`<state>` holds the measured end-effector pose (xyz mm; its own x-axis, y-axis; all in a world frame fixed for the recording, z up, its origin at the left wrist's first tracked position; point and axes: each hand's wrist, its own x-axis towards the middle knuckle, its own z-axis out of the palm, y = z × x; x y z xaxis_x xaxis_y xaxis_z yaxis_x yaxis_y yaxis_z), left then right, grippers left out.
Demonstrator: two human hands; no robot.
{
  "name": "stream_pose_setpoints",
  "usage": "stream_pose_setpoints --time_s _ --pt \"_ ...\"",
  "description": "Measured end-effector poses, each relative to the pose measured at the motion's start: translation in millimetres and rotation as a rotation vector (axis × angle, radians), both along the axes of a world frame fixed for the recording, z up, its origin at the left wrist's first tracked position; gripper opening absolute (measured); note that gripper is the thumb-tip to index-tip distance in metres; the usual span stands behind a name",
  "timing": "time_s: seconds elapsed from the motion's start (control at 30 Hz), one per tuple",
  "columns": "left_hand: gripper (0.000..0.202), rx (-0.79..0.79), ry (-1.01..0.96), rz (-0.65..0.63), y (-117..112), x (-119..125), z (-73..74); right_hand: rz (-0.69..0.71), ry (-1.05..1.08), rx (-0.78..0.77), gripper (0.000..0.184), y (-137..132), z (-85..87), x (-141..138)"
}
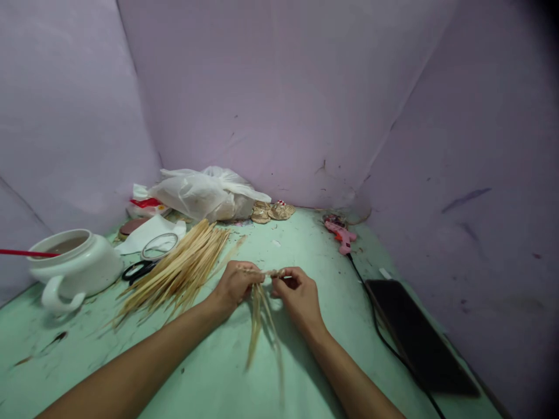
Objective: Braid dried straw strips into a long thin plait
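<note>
Between my two hands stretches a short braid of straw (274, 273), pale and twisted, with loose strands hanging down below it. My left hand (238, 284) is closed, pinching the braid where the loose strands drop away. At the other end, the fingertips of my right hand (299, 297) are pinched on the braid too. Left of my left hand lies a large bundle of dry straw strips (183, 267) on the green table (305, 250). Part of a pair of black-handled scissors (138, 271) shows beside the bundle, its blades hidden.
A white pot (82, 267) holding liquid and a red stick (26, 252) stands at left. Behind lie a white plastic bag (205, 195) and woven straw pieces (273, 212). At right are a pink glue gun (341, 235), its black cord (375, 317) and a dark flat slab (419, 337).
</note>
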<state>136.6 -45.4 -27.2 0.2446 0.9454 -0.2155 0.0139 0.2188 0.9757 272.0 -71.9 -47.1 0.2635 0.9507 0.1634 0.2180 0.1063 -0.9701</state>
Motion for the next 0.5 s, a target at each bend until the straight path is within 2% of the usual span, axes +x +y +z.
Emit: stream_pose_setpoints --time_s 0.07,0.13,0.3,0.5 --pt "0.017 0.016 0.009 -0.035 0 2 -1.5 0.025 0.059 -0.096 0.011 0 -1.9 -4" --pt "0.016 0.047 0.006 -0.041 0 4 -5.5 0.016 0.004 -0.096 0.010 0 -3.3 -7" --pt "0.018 0.074 -0.014 -0.001 0 6 -15.1 -0.020 -0.241 0.051 0.006 -4 -1.8 -10" --pt "0.017 0.067 0.008 0.147 -2 13 -12.1 0.027 -0.362 0.228 0.006 -8 1.7 -17"
